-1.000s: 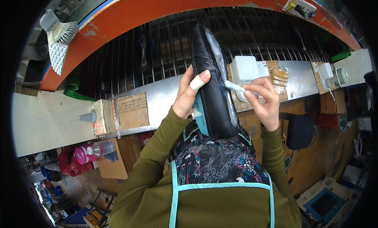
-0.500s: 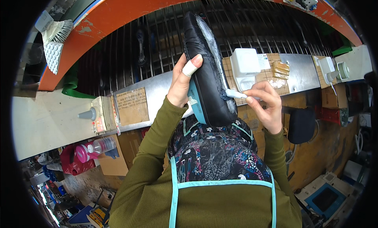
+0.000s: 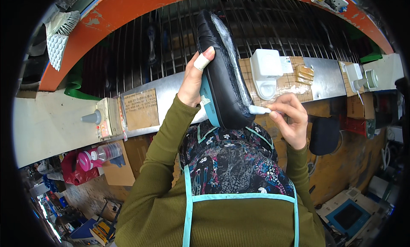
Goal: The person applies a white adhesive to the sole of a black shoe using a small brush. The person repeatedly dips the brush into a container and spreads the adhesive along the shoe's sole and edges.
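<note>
My left hand (image 3: 193, 81) grips a black shoe (image 3: 220, 68) with a teal lining, holding it upright with the toe pointing away and the sole side turned right; a white tape wraps the thumb. My right hand (image 3: 289, 119) pinches a small white brush (image 3: 258, 110) whose tip touches the glossy sole edge near the heel. Both olive sleeves rise from the lower edge over a patterned apron with teal straps.
A metal ledge (image 3: 162, 97) runs across in front, with a white container (image 3: 265, 71), a cardboard label (image 3: 141, 108) and a grey cone-tipped bottle (image 3: 93, 117) on it. Behind is a dark wire rack (image 3: 128, 46) under an orange frame. A pink-capped bottle (image 3: 97, 155) lies lower left.
The shoe has been raised and tipped further away. My right hand has slid the brush down the sole edge toward the heel.
</note>
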`<action>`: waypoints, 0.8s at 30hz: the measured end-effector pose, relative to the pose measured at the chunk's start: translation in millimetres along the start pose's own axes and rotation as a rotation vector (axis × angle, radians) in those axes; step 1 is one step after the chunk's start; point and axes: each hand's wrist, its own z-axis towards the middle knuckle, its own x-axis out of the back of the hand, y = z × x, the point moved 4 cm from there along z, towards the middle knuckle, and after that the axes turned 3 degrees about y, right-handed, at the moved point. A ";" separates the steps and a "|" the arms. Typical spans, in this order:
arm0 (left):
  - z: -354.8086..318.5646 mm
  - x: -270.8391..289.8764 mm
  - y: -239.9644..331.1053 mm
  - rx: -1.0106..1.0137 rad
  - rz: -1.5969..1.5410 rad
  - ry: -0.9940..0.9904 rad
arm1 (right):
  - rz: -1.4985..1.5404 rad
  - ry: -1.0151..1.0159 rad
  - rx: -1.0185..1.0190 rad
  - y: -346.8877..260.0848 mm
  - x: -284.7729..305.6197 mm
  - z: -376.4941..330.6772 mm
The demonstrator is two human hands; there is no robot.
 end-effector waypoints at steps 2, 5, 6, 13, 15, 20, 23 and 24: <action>0.2 1.2 -2.2 0.020 -0.012 -0.003 | 0.005 -0.011 0.019 -1.2 3.4 -1.0; 0.1 2.2 -7.5 0.066 -0.057 0.001 | 0.030 0.020 0.038 -1.6 5.2 0.8; -0.1 1.8 -10.1 0.082 -0.075 0.008 | 0.011 0.057 0.048 -1.2 4.4 2.1; 1.1 0.7 -19.2 0.141 -0.118 -0.010 | -0.051 0.043 0.075 -4.5 -2.6 7.1; 1.8 0.9 -20.1 0.162 -0.135 -0.021 | -0.051 0.023 0.072 -4.6 -1.9 7.5; 0.1 -0.2 -21.7 0.219 -0.182 -0.010 | -0.025 -0.023 0.088 -2.4 -1.4 8.8; -1.7 -2.4 -22.3 0.280 -0.223 -0.021 | -0.029 -0.043 0.116 -2.4 -1.1 10.9; -2.2 -2.6 -22.6 0.296 -0.237 -0.023 | -0.036 -0.048 0.131 -3.0 -0.9 11.9</action>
